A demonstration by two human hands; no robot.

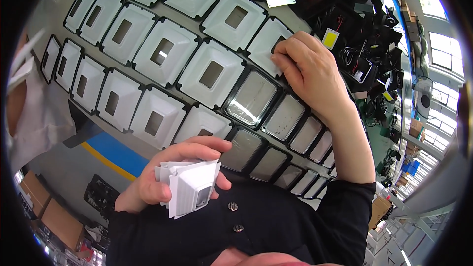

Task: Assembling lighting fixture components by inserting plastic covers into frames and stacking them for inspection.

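A small stack of white reflectors [189,184], square-rimmed and tapering to a rectangular opening, rests in my left hand [148,184], gripped between thumb and fingers in front of my body. My right hand [309,66] reaches over the table with its fingers curled and thumb and forefinger pinched at the right side of a white reflector [262,44] seated in a black frame. That hand partly hides the reflector and its opening. Just nearer lies a black frame with bare glass [252,99], without a reflector.
Rows of black frames fitted with white reflectors [165,51] extend left; more glass-only frames [281,117] continue right. Black housings with cables [352,44] and a yellow light panel [330,38] are piled at far right. Another person's white clothing [42,111] shows at left; cardboard boxes [61,221] stand lower left.
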